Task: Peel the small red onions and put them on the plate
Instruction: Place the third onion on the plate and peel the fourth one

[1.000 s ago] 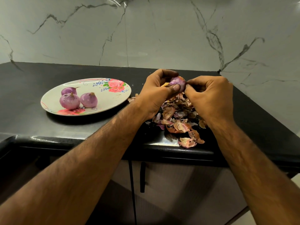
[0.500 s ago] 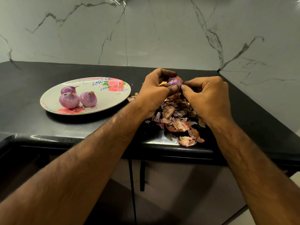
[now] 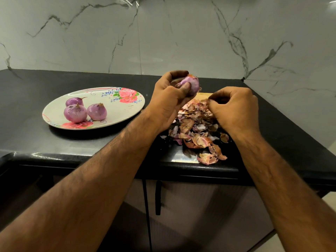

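Peeling in hand: left hand point(image 3: 171, 99) grips the onion point(image 3: 191, 85) above the peel pile point(image 3: 196, 130), right hand point(image 3: 236, 110) pinches a skin scrap point(image 3: 207, 101) over it, three peeled onions point(image 3: 75, 113) sit on the plate point(image 3: 125, 111); next likely drop scrap, strip leftover skin.

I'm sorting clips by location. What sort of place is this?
Most likely a home kitchen: a black countertop against a marble-look wall, cabinet doors below, and a floral plate of peeled onions beside a pile of onion skins.
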